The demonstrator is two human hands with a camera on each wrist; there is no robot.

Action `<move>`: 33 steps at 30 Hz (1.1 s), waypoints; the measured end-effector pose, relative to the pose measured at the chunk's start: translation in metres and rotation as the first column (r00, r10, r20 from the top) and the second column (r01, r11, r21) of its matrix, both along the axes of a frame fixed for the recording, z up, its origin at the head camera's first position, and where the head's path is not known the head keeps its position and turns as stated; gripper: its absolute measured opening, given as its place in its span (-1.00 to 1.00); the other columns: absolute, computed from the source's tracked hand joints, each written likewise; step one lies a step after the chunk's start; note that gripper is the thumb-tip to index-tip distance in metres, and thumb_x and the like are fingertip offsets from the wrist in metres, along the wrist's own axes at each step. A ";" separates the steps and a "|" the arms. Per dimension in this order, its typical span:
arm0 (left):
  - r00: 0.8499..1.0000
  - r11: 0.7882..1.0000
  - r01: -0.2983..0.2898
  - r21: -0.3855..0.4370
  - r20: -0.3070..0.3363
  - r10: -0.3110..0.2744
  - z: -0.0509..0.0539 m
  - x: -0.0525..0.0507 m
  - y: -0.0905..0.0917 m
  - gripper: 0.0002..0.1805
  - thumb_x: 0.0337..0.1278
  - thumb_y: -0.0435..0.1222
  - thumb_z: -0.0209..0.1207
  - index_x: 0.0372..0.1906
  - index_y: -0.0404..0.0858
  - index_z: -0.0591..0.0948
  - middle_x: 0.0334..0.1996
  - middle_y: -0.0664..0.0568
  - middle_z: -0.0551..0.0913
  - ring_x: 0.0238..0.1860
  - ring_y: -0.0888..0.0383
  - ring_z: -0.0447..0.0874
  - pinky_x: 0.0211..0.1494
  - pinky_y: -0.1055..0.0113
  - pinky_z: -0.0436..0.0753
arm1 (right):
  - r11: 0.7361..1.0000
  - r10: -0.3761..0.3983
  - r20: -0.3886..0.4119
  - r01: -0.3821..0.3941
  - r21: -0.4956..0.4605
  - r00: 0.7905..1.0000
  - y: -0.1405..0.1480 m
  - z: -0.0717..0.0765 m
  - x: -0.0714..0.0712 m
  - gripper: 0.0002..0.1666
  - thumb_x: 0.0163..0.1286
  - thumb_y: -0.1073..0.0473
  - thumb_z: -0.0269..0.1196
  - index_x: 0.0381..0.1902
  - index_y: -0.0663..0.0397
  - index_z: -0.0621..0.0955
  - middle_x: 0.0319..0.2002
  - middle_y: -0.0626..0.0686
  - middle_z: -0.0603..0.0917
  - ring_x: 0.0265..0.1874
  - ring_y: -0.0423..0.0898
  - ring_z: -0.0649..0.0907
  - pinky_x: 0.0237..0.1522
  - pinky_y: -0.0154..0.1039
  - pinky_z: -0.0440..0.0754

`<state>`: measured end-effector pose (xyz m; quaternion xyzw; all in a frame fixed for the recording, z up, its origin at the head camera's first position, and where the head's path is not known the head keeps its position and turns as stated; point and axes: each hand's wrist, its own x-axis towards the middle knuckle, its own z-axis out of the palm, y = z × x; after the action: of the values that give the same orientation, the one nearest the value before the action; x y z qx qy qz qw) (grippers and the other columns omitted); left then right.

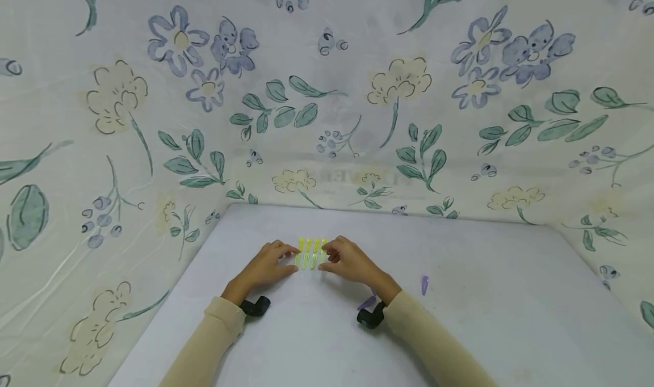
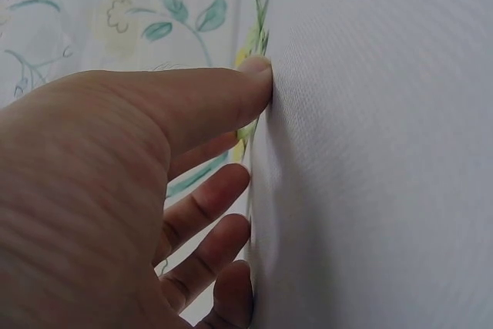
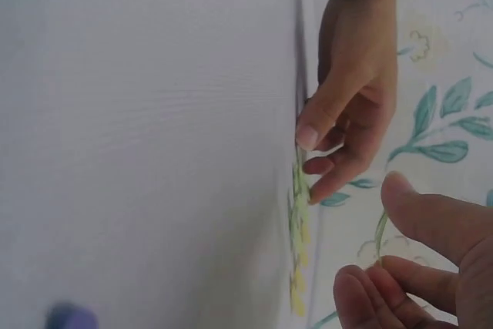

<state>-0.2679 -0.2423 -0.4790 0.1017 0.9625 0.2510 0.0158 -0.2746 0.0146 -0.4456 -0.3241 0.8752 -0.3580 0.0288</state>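
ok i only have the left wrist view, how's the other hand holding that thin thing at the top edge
Observer: The right wrist view shows the right hand pinching a green clip between its thumb and fingers.
Operator: and the yellow clips, just a smear here, how many
Observer: The head view shows four, lying side by side in a row.
Operator: anything over past the right sleeve
Observer: Yes, a purple clip lies on the table to the right of it.
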 end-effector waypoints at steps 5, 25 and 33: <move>1.000 1.000 0.004 0.004 0.002 -0.004 0.001 0.000 0.001 -0.55 0.14 -0.07 0.39 0.15 0.06 0.63 -0.04 0.13 0.56 0.01 0.11 0.42 0.10 0.07 0.54 | 1.000 -0.019 0.008 0.019 0.005 1.000 -0.007 -0.011 -0.007 -0.48 0.26 0.12 0.45 0.09 0.30 0.62 -0.17 0.10 0.60 -0.22 -0.14 0.61 -0.14 -0.32 0.65; 1.000 1.000 0.017 -0.002 0.000 -0.017 0.000 0.000 0.000 -0.57 0.16 -0.07 0.37 0.15 0.05 0.63 -0.04 0.12 0.55 -0.01 0.12 0.43 0.10 0.08 0.54 | 0.988 -0.123 0.031 0.119 0.094 0.992 -0.016 -0.027 -0.014 -0.45 0.25 0.04 0.45 0.11 0.20 0.62 -0.28 -0.03 0.49 -0.32 -0.18 0.45 -0.29 -0.35 0.45; 1.000 1.000 0.004 0.000 0.012 -0.004 0.004 0.001 0.001 -0.56 0.16 -0.07 0.37 0.16 0.05 0.63 -0.04 0.13 0.56 0.02 0.12 0.44 0.15 0.05 0.55 | 0.989 -0.126 0.018 0.125 0.081 0.992 -0.018 -0.032 -0.015 -0.46 0.22 0.02 0.47 0.08 0.18 0.64 -0.31 -0.04 0.48 -0.34 -0.17 0.45 -0.32 -0.36 0.43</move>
<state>-0.2672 -0.2410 -0.4752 0.1020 0.9622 0.2514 0.0223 -0.2898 -0.0031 -0.4776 -0.2628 0.9071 -0.3275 0.0291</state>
